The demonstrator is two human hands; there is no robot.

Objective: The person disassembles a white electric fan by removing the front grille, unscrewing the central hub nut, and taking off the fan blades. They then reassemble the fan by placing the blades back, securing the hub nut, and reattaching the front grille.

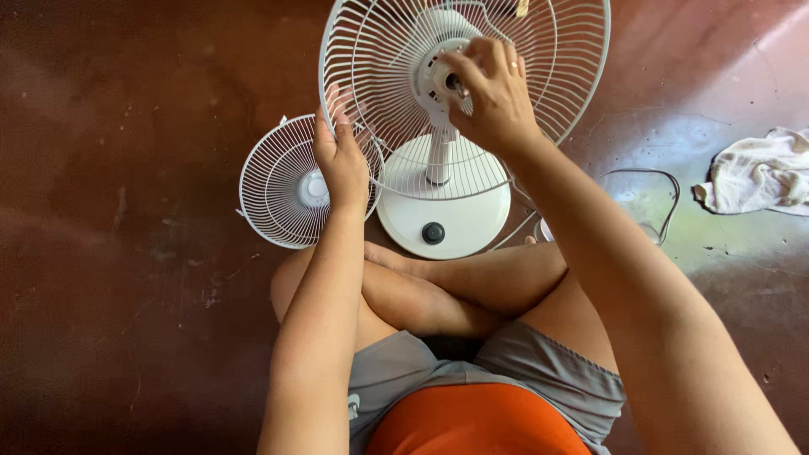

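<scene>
I sit on the dark red floor (pixel 126 253) with my legs crossed. Far on my left, a small round white wire guard (pixel 282 190) lies flat on the floor. It is just beside the fan's base.

My left arm goes straight up from my lap. My left hand (pixel 341 160) is flat and open, with the fingers stretched up and close together. The palm presses on the left rim of the big wire cage (pixel 379 101). It is not wrapped around the wires.

The white fan (pixel 438 152) stands right in front of my knees. Its round base (pixel 442 219) sits on the floor and has a black knob (pixel 433 232) on it. A thin white neck goes up from the base to the middle of the cage.

My right arm comes in from the lower right and bends at the wrist. My right hand (pixel 493 97) is curled over the middle hub (pixel 442 80) of the fan. The fingertips pinch at the small dark part in the center. I cannot tell how tight the pinch is.

More to the right, a thin cord (pixel 666 190) makes a loop on the floor. Far on the right lies a crumpled white cloth (pixel 758 173), well apart from the fan.
</scene>
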